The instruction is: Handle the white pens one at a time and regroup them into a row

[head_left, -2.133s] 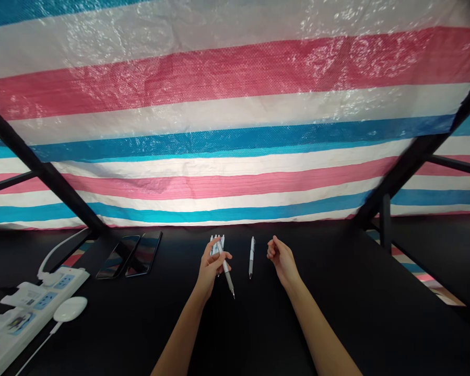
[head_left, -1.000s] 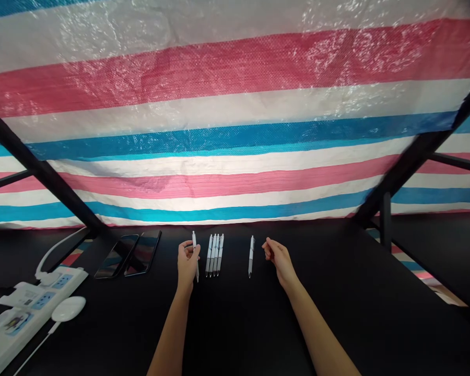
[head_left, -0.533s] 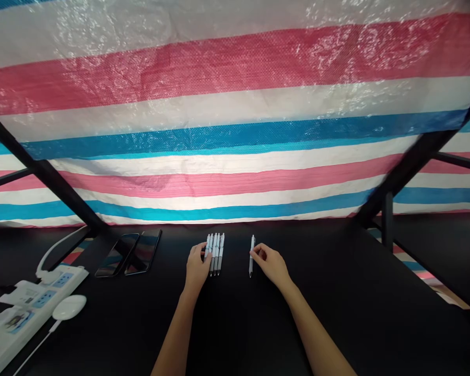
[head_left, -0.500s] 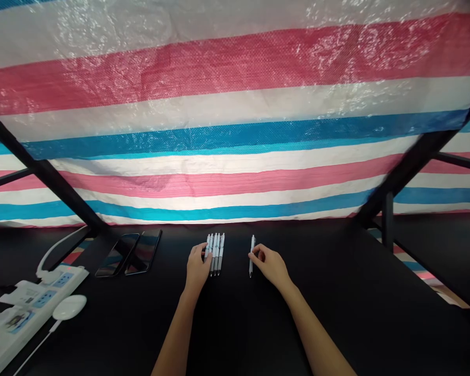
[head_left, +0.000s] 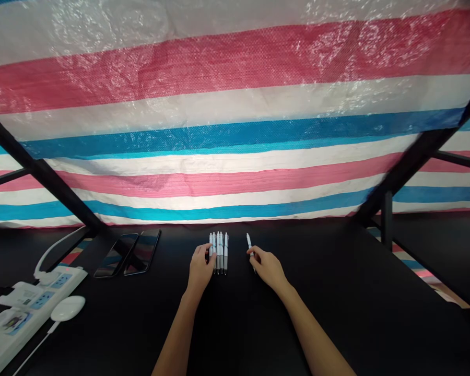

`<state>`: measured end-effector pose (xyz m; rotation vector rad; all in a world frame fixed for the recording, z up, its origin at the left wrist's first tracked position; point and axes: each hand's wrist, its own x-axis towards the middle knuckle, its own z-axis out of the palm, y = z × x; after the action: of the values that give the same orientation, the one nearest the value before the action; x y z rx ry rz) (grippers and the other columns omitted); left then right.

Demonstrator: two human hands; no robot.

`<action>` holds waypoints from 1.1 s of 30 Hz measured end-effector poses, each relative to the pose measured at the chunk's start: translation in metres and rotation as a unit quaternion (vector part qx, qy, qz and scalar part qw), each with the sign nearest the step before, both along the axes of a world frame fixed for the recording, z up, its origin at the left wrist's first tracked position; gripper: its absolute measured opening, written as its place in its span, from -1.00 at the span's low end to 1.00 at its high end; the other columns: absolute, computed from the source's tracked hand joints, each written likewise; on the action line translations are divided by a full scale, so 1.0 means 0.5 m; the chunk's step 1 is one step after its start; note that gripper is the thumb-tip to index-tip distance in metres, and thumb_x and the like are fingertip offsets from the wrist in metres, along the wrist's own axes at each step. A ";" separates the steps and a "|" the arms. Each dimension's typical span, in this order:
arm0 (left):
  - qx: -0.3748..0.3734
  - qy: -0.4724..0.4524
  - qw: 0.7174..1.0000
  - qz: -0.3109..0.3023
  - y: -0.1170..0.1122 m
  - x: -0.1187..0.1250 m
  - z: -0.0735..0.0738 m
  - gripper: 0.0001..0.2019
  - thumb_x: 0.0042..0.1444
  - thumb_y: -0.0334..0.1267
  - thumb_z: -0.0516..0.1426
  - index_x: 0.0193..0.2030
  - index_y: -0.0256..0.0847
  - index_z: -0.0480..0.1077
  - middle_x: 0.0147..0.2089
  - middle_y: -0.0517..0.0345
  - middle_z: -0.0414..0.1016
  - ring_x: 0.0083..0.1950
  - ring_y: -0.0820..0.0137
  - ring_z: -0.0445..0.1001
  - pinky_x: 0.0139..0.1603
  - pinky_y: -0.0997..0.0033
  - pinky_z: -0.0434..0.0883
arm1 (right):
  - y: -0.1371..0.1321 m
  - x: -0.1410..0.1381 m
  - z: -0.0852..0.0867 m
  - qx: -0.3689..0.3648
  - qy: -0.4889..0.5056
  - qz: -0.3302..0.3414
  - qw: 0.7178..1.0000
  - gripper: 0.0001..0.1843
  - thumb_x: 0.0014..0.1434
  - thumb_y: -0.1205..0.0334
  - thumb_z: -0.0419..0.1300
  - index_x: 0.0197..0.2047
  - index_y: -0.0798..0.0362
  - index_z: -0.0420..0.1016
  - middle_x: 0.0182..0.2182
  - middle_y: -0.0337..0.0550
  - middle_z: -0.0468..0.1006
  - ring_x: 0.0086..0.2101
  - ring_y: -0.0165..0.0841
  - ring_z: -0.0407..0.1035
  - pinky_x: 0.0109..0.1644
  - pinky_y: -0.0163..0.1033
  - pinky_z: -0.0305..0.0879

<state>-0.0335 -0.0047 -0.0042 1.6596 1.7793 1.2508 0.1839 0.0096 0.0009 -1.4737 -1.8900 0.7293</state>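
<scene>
Several white click pens [head_left: 221,250] lie side by side in a row on the black table, tips toward me. My left hand [head_left: 201,266] is at the row's left side, thumb and fingers closed about the leftmost pen [head_left: 210,241], whose lower part they partly hide. To the right, apart from the row, another white pen [head_left: 248,239] slants with its top leaning left. My right hand [head_left: 267,267] pinches that pen near its middle between thumb and fingers, covering part of the barrel.
Two dark phones [head_left: 116,256] lie to the left, slightly overlapping. Nearer on that side are a white power strip [head_left: 39,303] with plugs and a white round charger [head_left: 68,308] on a cable. Black frame bars [head_left: 399,169] and a striped tarp [head_left: 235,183] stand behind the table [head_left: 238,324].
The row of pens has shifted slightly right together with my left hand. The single pen has gone from nearly upright to tilted, its top swung left, in my right hand's pinch.
</scene>
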 end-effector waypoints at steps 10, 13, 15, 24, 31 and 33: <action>0.051 0.050 0.997 -0.011 -0.007 0.018 0.013 -0.57 0.17 -0.14 -0.01 0.17 -0.17 0.19 0.03 -0.06 0.37 -0.03 0.25 0.41 -0.09 0.23 0.39 | 0.022 0.016 0.015 -0.073 0.316 0.016 0.946 -0.64 0.03 -0.02 0.18 -0.21 0.07 0.52 -0.49 -0.17 0.48 -0.52 -0.40 0.26 -0.43 -0.28 0.19; 0.075 0.070 0.993 -0.065 -0.016 0.037 0.019 -0.57 0.21 -0.16 -0.04 0.22 -0.13 0.12 0.06 -0.03 0.37 0.01 0.29 0.40 -0.05 0.26 0.39 | 0.013 0.014 0.032 -0.095 0.324 0.053 0.940 -0.64 0.05 -0.05 0.17 -0.30 0.07 0.56 -0.55 -0.22 0.43 -0.57 -0.45 0.19 -0.47 -0.31 0.10; 0.087 0.096 0.985 -0.110 -0.022 0.045 0.021 -0.62 0.22 -0.17 -0.05 0.18 -0.10 0.17 0.05 0.01 0.38 0.04 0.30 0.38 -0.01 0.28 0.37 | 0.009 0.012 0.038 -0.107 0.335 0.070 0.933 -0.63 0.06 -0.07 0.17 -0.32 0.08 0.56 -0.59 -0.24 0.39 -0.60 -0.47 0.15 -0.50 -0.32 0.05; 0.125 0.126 0.973 -0.147 -0.030 0.052 0.026 -0.78 0.25 -0.22 -0.07 -0.07 -0.14 0.33 -0.14 0.09 0.44 -0.20 0.42 0.45 -0.19 0.44 0.40 | 0.009 0.008 0.032 -0.157 0.418 0.011 0.895 -0.60 0.00 -0.03 0.22 -0.16 0.03 0.36 -0.73 -0.52 -0.04 -0.68 -0.54 -0.11 -0.56 -0.38 -0.04; 0.108 0.142 0.976 -0.128 -0.035 0.056 0.037 -0.78 0.25 -0.22 -0.11 -0.29 -0.18 0.30 -0.34 0.16 0.36 -0.36 0.44 0.35 -0.32 0.46 0.31 | 0.013 -0.004 0.008 -0.125 0.439 0.018 0.890 -0.67 0.04 0.06 0.17 -0.17 -0.03 0.20 -0.75 -0.57 -0.04 -0.70 -0.55 -0.13 -0.59 -0.41 -0.05; 0.104 0.135 0.978 -0.124 -0.036 0.056 0.039 -0.75 0.26 -0.22 -0.14 -0.35 -0.18 0.28 -0.38 0.18 0.32 -0.40 0.45 0.32 -0.35 0.47 0.27 | 0.010 -0.009 0.007 -0.112 0.429 0.016 0.896 -0.71 0.07 0.08 0.15 -0.19 -0.04 0.17 -0.75 -0.57 -0.02 -0.71 -0.54 -0.11 -0.59 -0.41 -0.06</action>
<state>-0.0056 -0.0226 0.0151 2.1845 1.5613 1.1763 0.1796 0.0144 0.0046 -0.9709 -1.1643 1.3726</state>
